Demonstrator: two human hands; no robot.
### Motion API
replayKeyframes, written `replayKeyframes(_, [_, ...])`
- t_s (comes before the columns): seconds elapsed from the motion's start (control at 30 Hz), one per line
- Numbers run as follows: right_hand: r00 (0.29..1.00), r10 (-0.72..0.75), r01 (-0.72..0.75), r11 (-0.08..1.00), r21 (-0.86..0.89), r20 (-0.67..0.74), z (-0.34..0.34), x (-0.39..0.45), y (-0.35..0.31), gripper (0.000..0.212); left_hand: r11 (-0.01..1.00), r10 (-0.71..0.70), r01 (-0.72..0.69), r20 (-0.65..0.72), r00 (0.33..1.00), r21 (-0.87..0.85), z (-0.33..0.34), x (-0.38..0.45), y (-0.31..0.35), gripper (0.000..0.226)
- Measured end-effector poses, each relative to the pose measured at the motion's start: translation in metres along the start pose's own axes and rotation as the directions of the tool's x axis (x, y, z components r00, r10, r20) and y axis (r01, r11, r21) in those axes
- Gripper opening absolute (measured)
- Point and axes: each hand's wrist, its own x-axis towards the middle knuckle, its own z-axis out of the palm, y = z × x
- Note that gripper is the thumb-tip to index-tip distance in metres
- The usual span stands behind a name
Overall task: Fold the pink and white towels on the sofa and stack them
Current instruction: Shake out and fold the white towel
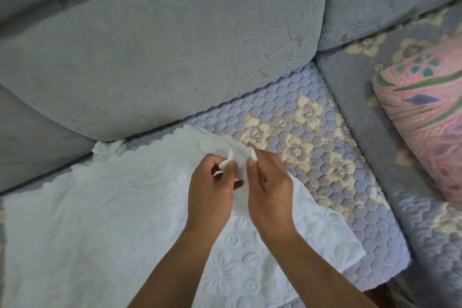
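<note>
**A:** What is being handled here?

**B:** The white embossed floral towel [112, 207] is lying spread on the quilted lilac-and-cream sofa seat cover [312, 137], filling the lower left of the view. Its far right corner is being lifted off the seat, at about twelve o'clock from the wrists.

**A:** And the hands?

**B:** The left hand [212, 192] is pinching a fold of that corner between curled fingers and thumb. The right hand [271, 192] is doing likewise just beside it, at its three o'clock, fingers curled round the edge. Whether they are holding one layer or two is hard to say, since the cloth is bunching there.

**A:** How is it going to behave?

**B:** I am judging it light and limp: it is draping and creasing freely, so it will sag wherever it is unsupported. The scalloped edge is giving a fair grip, and nothing about it looks fragile or slippery.

**A:** Best place to take it?

**B:** At the corners, hands spread apart along one edge, so it hangs flat.

**A:** The pink one?

**B:** A pink patterned cloth roll [425, 117] is resting at three o'clock, well apart, possibly that towel.
</note>
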Motion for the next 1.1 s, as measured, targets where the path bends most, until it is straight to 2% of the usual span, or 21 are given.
replayKeyframes(0.13, [0.972, -0.196, 0.220, 0.955, -0.201, 0.133, 0.006, -0.004, 0.007, 0.037, 0.998, -0.066, 0.066, 0.003, 0.998, 0.015, -0.004, -0.002, -0.001, 0.013])
replayKeyframes(0.2, [0.959, -0.241, 0.277, 0.913, -0.300, 0.151, 0.006, -0.007, 0.011, 0.039, 0.990, -0.124, 0.126, 0.029, 0.992, -0.063, -0.004, -0.004, 0.003, 0.019])
replayKeyframes(0.27, [0.950, -0.261, 0.308, 0.872, -0.380, 0.170, 0.005, -0.007, 0.011, 0.038, 0.989, -0.139, 0.142, 0.069, 0.988, -0.043, -0.004, -0.006, 0.007, 0.027])
replayKeyframes(0.37, [0.879, -0.333, 0.448, 0.823, -0.350, 0.342, 0.006, -0.011, 0.004, 0.044, 0.983, -0.104, 0.105, -0.017, 0.994, 0.150, -0.003, -0.006, 0.004, 0.032])
replayKeyframes(0.43, [0.831, -0.329, 0.472, 0.845, -0.253, 0.449, -0.004, -0.015, 0.006, 0.053, 0.975, -0.131, 0.148, -0.112, 0.985, 0.164, -0.005, -0.003, 0.000, 0.031])
replayKeyframes(0.47, [0.851, -0.284, 0.427, 0.864, -0.268, 0.442, -0.016, -0.017, 0.012, 0.057, 0.983, -0.168, 0.176, -0.121, 0.978, 0.054, -0.006, -0.003, -0.001, 0.028])
replayKeyframes(0.5, [0.901, -0.211, 0.347, 0.875, -0.338, 0.380, -0.032, -0.020, 0.025, 0.059, 0.975, -0.212, 0.203, -0.108, 0.971, -0.087, -0.007, -0.003, -0.001, 0.023])
replayKeyframes(0.53, [0.954, -0.110, 0.228, 0.869, -0.439, 0.278, -0.053, -0.023, 0.044, 0.062, 0.958, -0.238, 0.218, -0.094, 0.967, -0.187, -0.009, -0.002, 0.000, 0.019])
replayKeyframes(0.57, [0.984, 0.029, 0.074, 0.830, -0.552, 0.177, -0.077, -0.027, 0.065, 0.065, 0.951, -0.243, 0.219, -0.091, 0.966, -0.218, -0.013, -0.001, 0.002, 0.016])
replayKeyframes(0.6, [0.973, 0.201, -0.083, 0.760, -0.644, 0.112, -0.101, -0.035, 0.087, 0.070, 0.952, -0.232, 0.207, -0.091, 0.968, -0.224, -0.017, 0.000, 0.005, 0.017])
replayKeyframes(0.63, [0.925, 0.370, -0.205, 0.682, -0.702, 0.090, -0.123, -0.046, 0.105, 0.073, 0.954, -0.214, 0.188, -0.092, 0.973, -0.233, -0.021, 0.001, 0.008, 0.018])
replayKeyframes(0.7, [0.825, 0.557, -0.311, 0.584, -0.750, 0.091, -0.154, -0.074, 0.132, 0.064, 0.949, -0.194, 0.163, -0.091, 0.977, -0.271, -0.030, 0.004, 0.015, 0.017])
replayKeyframes(0.77, [0.813, 0.582, -0.404, 0.602, -0.688, 0.031, -0.170, -0.095, 0.136, 0.038, 0.941, -0.179, 0.145, -0.086, 0.980, -0.304, -0.040, 0.006, 0.022, 0.016])
replayKeyframes(0.93, [0.823, 0.538, -0.562, 0.729, -0.390, -0.182, -0.184, -0.115, 0.072, 0.015, 0.984, 0.018, -0.050, -0.185, 0.983, -0.172, -0.085, 0.002, 0.058, 0.011])
replayKeyframes(1.0, [0.878, 0.421, -0.479, 0.785, -0.392, -0.228, -0.194, -0.125, 0.035, 0.011, 0.978, 0.058, -0.095, -0.193, 0.980, -0.187, -0.115, -0.007, 0.085, 0.024])
replayKeyframes(1.1, [0.968, 0.198, -0.249, 0.820, -0.515, -0.152, -0.204, -0.139, -0.024, 0.018, 0.949, 0.046, -0.086, -0.135, 0.990, -0.303, -0.166, -0.024, 0.136, 0.030])
